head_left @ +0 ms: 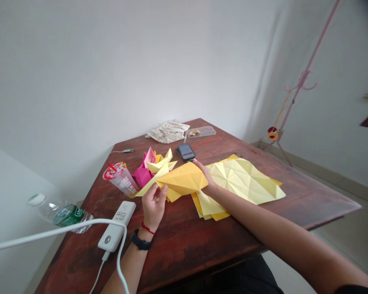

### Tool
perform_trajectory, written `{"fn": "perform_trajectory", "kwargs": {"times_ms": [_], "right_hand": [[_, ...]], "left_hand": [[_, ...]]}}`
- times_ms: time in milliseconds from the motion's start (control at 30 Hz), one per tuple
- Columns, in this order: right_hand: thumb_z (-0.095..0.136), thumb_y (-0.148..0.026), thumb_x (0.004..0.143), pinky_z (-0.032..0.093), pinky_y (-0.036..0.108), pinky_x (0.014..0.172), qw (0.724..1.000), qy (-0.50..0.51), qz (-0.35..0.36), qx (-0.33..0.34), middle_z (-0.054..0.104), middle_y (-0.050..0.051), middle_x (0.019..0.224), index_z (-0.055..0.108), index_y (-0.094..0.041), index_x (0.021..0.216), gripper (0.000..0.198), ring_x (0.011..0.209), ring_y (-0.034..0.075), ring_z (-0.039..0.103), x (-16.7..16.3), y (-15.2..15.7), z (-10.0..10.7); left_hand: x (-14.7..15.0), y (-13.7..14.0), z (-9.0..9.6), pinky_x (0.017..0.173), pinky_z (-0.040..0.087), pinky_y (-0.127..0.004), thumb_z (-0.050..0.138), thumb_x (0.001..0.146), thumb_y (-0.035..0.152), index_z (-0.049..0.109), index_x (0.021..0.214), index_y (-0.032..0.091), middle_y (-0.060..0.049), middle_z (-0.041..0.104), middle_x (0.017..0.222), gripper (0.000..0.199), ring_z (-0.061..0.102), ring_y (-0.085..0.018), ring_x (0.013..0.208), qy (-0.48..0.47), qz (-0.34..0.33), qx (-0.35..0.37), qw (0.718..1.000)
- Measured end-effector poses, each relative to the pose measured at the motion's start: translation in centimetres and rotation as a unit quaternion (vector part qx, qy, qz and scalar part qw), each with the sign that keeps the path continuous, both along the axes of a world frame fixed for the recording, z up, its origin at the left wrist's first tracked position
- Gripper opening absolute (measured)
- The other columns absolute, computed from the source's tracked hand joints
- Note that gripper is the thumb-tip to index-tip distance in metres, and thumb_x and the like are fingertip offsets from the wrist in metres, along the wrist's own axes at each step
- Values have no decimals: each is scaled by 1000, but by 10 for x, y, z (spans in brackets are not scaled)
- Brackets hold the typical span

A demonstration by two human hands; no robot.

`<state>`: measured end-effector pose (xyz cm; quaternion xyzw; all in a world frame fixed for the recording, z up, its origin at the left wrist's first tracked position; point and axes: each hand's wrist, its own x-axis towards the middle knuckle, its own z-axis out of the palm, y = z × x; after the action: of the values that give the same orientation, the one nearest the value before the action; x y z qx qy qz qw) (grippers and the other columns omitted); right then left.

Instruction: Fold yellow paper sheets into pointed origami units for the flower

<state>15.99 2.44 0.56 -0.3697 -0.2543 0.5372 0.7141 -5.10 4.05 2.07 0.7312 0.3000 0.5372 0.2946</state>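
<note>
A partly folded orange-yellow origami paper (184,179) is held up between my two hands over the wooden table. My left hand (154,204) pinches its left corner between thumb and fingers. On the other side, my right hand (208,179) grips the paper's right end, its fingers mostly hidden behind the sheet. To the right lies a stack of creased pale yellow sheets (245,179) with orange-yellow sheets beneath. Just behind and left of the held paper sits a cluster of folded pieces: pale yellow paper (162,165) and magenta paper (143,175).
A sealed plastic cup (122,179), a water bottle (64,214) and a white power bank (117,226) with a cable (64,230) stand on the left. Farther back are a phone (186,152), a cloth bag (168,131), a clear plastic tray (206,131) and the wall.
</note>
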Motion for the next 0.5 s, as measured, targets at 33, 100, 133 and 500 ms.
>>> {"fn": "perform_trajectory", "kwargs": {"times_ms": [33,100,133,500], "right_hand": [[71,-64,75,53,31,60,999,-29,-36,8,71,4,65,69,-19,69,46,62,22,67,0,1,-1],[75,-63,72,50,30,58,994,-82,-71,27,69,4,66,68,-20,68,44,61,21,64,0,1,1],[74,-63,72,50,31,59,992,-100,-69,33,70,4,68,70,-20,70,44,64,22,65,-1,1,3],[52,-64,91,50,39,89,970,-221,54,85,76,9,97,77,-21,102,51,100,28,69,25,-27,18]], "left_hand": [[1,1,0,73,56,-24,65,89,38,71,88,16,-5,74,84,23,69,-18,78,-15,-1,-21,1000],[2,3,0,73,56,-24,67,87,42,70,89,16,-5,74,84,26,69,-18,79,-50,-9,-68,996],[3,4,0,75,57,-25,68,86,43,70,91,15,-6,74,87,28,70,-19,81,-67,-15,-91,994],[4,6,-4,60,47,-19,65,87,42,62,83,17,1,62,71,25,59,-13,65,-46,-46,-175,983]]}}
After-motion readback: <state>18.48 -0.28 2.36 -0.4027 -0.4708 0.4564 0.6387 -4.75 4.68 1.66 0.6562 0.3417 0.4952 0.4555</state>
